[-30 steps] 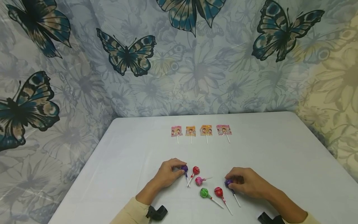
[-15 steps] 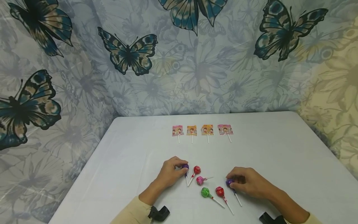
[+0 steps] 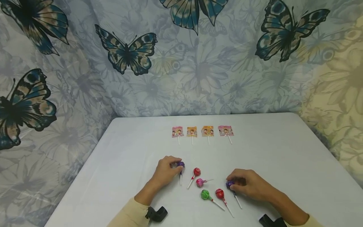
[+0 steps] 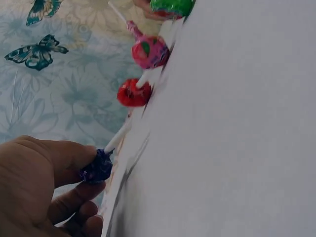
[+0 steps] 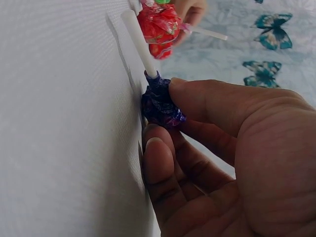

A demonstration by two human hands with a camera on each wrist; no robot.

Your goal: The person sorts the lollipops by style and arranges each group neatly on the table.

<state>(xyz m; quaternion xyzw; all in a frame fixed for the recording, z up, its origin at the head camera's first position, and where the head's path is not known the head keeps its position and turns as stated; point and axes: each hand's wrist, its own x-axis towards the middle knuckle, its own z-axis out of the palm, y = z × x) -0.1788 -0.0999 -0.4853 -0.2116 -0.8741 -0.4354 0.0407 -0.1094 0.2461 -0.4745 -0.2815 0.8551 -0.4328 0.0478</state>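
Observation:
My left hand (image 3: 165, 171) pinches the wrapped head of a purple lollipop (image 4: 97, 167) between thumb and fingers, its white stick pointing toward me. On the right, my other hand (image 3: 249, 184) grips a second purple lollipop (image 5: 160, 103) by its head, close to the tabletop. Between the hands lie a small red lollipop (image 3: 197, 171), a pink lollipop (image 3: 199, 183), a green lollipop (image 3: 205, 194) and a larger red lollipop (image 3: 219, 194). The larger red one is nearest the right hand.
Toward the back of the white table (image 3: 136, 138), several flat-wrapped lollipops (image 3: 208, 131) in pink and orange packets form a row. Behind the table hangs a butterfly-patterned cloth (image 3: 181, 78). A black wrist mount (image 3: 157, 214) sits at the left sleeve.
The left hand has carried its purple lollipop leftward and slightly back, away from the small red lollipop. My right hand keeps its hold in about the same place. The head view has shifted slightly.

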